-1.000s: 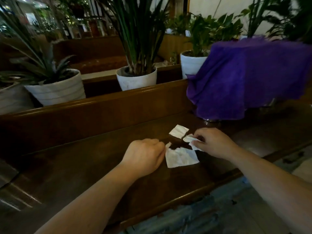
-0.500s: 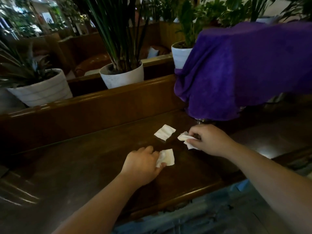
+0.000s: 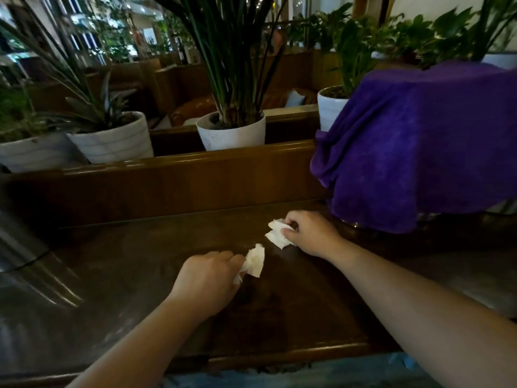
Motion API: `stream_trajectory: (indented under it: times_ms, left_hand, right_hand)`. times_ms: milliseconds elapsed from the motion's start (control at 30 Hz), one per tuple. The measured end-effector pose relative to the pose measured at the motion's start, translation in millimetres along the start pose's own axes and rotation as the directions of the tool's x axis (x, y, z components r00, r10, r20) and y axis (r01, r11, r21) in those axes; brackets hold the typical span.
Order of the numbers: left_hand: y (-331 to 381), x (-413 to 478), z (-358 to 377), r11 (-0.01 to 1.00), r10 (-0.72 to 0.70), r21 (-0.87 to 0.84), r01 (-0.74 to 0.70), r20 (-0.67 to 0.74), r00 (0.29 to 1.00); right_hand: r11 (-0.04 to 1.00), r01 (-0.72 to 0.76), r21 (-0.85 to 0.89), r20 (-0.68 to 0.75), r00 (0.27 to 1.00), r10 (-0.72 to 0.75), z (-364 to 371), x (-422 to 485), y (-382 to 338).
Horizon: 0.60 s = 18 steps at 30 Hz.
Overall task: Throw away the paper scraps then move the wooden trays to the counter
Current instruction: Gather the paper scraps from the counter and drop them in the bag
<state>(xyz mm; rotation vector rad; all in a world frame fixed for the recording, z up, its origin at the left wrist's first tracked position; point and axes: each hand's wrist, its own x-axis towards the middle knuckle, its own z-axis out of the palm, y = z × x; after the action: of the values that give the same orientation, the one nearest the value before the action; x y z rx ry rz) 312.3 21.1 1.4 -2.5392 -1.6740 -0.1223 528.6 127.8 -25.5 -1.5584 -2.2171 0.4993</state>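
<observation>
Our left hand (image 3: 208, 278) pinches 1 crumpled white paper scrap (image 3: 255, 260) between its fingers (image 3: 237, 261), lifted just off the dark glossy wooden worktop (image 3: 117, 289). To its right, our right hand (image 3: 310, 233) has its fingers curled shut on a bunch of white torn paper pieces (image 3: 277, 233), low over the wood. We judge the gathering nearly done, so we should close each fist fully around its paper so that no corner trails out and drops on the way to a bin, which we cannot see here. No loose scrap shows on the wood.

The worktop is bare and reflective on the left, backed by a raised brown wooden ledge (image 3: 173, 175). Behind it stand white ceramic plant pots (image 3: 112, 141), and at the right a purple draped cloth (image 3: 414, 152) covers something we cannot identify. No wooden trays are visible.
</observation>
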Motion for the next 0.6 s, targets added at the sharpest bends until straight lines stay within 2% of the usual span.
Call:
stream_trajectory:
  times_ms: [167, 300, 600]
  left_hand:
    - [-2.8, -6.9, -3.0, 0.997, -0.071, 0.006, 0.071, -0.026, 0.997]
    - [-6.9, -11.4, 0.1, 0.996, -0.088, -0.004, 0.088, -0.049, 0.995]
    - [-24.0, -5.1, 6.0, 0.999, -0.040, -0.030, 0.038, -0.068, 0.997]
  right_hand:
    - [0.986, 0.069, -0.150, 0.113, 0.992, -0.052, 14.4, 14.2, -4.2]
    - [0.975, 0.071, -0.211, 0.227, 0.974, -0.021, 9.9, 17.0, -6.2]
    - [0.985, -0.004, -0.174, 0.157, 0.987, 0.032, 16.6, 13.6, -3.0]
